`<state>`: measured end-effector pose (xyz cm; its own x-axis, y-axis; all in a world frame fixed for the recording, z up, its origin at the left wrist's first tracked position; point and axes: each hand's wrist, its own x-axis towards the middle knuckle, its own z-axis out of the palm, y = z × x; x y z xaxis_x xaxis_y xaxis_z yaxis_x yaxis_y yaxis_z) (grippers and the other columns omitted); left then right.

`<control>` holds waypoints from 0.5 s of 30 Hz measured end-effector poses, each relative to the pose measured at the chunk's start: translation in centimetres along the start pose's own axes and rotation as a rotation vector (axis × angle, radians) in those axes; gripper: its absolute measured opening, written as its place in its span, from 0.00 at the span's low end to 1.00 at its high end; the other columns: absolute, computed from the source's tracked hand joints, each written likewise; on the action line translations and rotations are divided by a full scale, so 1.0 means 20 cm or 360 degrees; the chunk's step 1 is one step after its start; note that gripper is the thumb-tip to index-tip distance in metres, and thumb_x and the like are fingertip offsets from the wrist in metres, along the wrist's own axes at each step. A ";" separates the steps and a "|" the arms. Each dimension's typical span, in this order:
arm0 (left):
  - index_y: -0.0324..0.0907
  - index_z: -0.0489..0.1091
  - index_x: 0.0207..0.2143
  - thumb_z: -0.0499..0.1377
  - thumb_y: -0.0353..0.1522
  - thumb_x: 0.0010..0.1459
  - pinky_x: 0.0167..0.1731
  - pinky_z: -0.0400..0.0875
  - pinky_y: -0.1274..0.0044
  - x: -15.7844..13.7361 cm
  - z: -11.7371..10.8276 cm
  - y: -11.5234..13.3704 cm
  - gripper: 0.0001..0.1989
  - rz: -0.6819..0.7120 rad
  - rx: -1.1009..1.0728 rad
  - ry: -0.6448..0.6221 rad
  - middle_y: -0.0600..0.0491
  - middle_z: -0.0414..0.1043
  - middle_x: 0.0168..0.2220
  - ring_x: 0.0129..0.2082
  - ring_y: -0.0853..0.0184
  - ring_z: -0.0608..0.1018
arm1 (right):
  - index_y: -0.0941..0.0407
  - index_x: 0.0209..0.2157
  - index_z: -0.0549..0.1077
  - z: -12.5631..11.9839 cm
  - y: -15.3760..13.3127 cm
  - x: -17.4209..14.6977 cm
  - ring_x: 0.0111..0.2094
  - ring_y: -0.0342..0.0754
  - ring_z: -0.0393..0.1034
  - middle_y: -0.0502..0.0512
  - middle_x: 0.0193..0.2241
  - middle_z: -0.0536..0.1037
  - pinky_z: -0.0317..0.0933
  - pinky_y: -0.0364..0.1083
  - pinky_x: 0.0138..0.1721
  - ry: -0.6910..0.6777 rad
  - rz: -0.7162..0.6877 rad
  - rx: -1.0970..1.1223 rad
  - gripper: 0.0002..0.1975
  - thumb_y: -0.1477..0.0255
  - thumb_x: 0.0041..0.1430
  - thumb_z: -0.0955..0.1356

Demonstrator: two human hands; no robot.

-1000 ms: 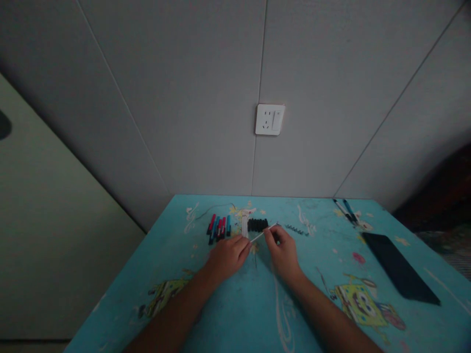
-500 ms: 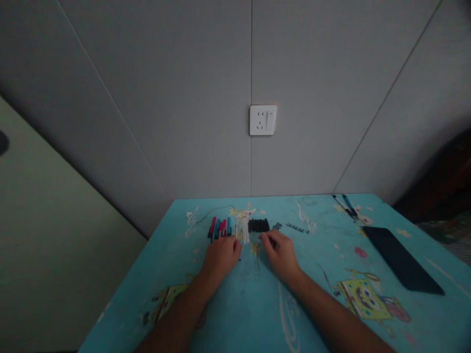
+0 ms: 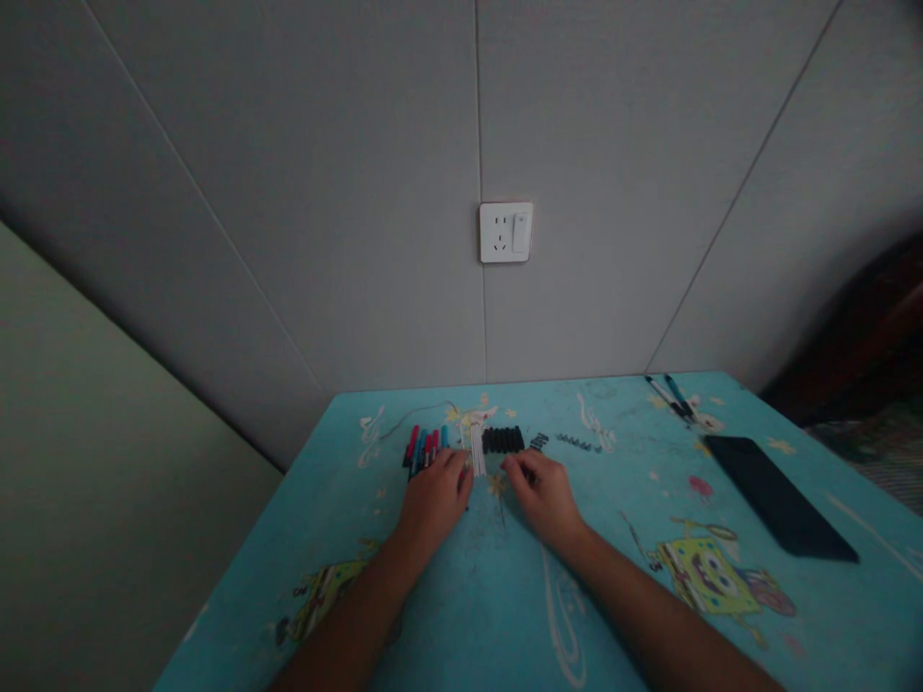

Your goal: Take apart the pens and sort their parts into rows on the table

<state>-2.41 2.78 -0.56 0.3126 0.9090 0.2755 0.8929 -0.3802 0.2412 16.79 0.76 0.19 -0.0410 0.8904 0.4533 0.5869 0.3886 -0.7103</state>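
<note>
My left hand [image 3: 435, 492] rests on the table, its fingers loosely bent and a little apart from the thumb. It lies at the near ends of several red and blue pen barrels [image 3: 424, 445], partly covering them. Just right of its fingertips is a row of thin white sticks, like pen refills [image 3: 477, 450]. My right hand [image 3: 546, 488] is closed with thumb and fingers together; what they hold, if anything, is too small to make out. Beyond it lies a row of short black cylinders [image 3: 503, 440], with small dark pieces [image 3: 538, 441] to their right.
A line of tiny dark parts [image 3: 577, 443] continues rightward. Two pens [image 3: 669, 397] lie at the back right, with a dark flat board [image 3: 779, 498] in front of them. The blue cartoon-printed tabletop [image 3: 476, 615] meets a grey wall carrying a white socket [image 3: 506, 233].
My left hand's fingers have uncurled and reached slightly forward, towards the white sticks. My right hand keeps its closed shape. The whole view has shifted a little.
</note>
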 end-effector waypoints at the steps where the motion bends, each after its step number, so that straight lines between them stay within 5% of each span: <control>1: 0.46 0.68 0.51 0.49 0.34 0.66 0.45 0.69 0.76 0.00 0.01 0.00 0.14 0.0021 -0.0012 -0.0011 0.50 0.70 0.50 0.46 0.65 0.75 | 0.56 0.26 0.72 0.00 0.00 0.00 0.26 0.44 0.64 0.50 0.23 0.71 0.54 0.43 0.29 -0.0002 -0.0002 -0.0001 0.15 0.68 0.66 0.62; 15: 0.44 0.70 0.50 0.50 0.30 0.65 0.51 0.67 0.74 0.00 0.01 0.02 0.15 0.0103 -0.0293 -0.0029 0.49 0.73 0.48 0.46 0.64 0.75 | 0.56 0.25 0.71 0.01 0.00 0.00 0.26 0.44 0.64 0.50 0.23 0.71 0.55 0.43 0.29 -0.0015 -0.0033 -0.0029 0.17 0.67 0.67 0.62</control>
<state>-2.10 2.62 -0.65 0.3746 0.8841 0.2792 0.7970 -0.4610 0.3903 16.68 0.81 0.14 -0.0611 0.8845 0.4626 0.6003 0.4028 -0.6909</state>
